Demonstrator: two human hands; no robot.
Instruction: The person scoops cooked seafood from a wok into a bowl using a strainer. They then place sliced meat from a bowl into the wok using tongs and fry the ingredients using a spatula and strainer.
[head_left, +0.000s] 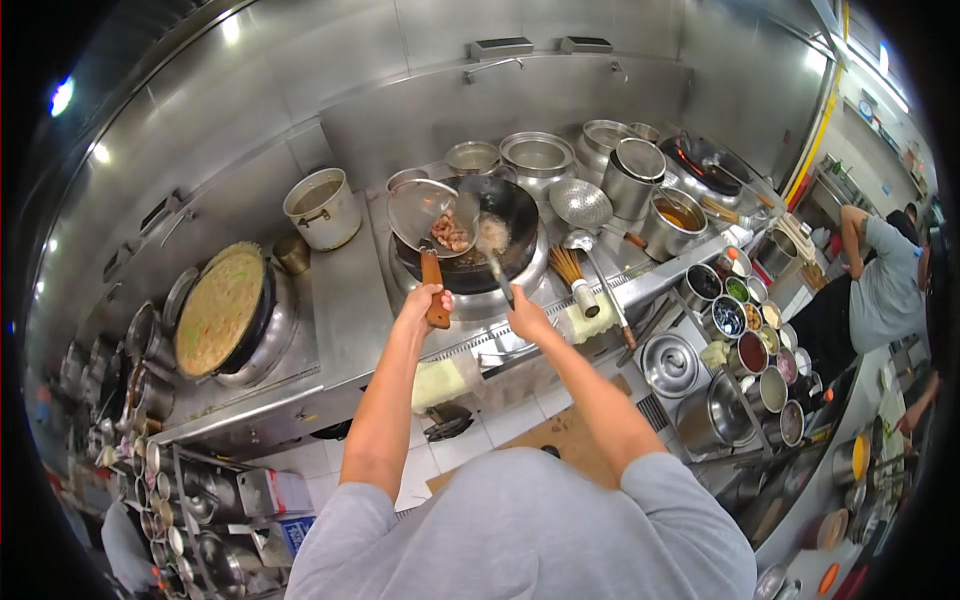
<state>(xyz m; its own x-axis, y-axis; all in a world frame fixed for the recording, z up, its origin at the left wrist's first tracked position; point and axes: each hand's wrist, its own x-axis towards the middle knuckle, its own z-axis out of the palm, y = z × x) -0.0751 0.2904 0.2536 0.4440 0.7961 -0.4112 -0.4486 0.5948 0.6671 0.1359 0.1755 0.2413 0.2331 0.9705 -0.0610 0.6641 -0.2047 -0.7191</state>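
My left hand [426,304] is wrapped round the wooden handle [432,280] of a round mesh strainer [415,212]. Pieces of browned meat [449,232] lie in the strainer, which is over the left part of a black wok [515,215]. With my right hand [525,315] I grip the handle of a utensil [499,275] that reaches into the wok. Its head is hard to make out among pale, bubbling contents [492,236].
Left stand a tall pot [322,208] and a second wok of yellowish food [220,312]. To the right are a perforated ladle [581,203], a bamboo brush [572,280], a long-handled ladle [603,280] and seasoning containers [752,352]. A person [885,280] stands far right.
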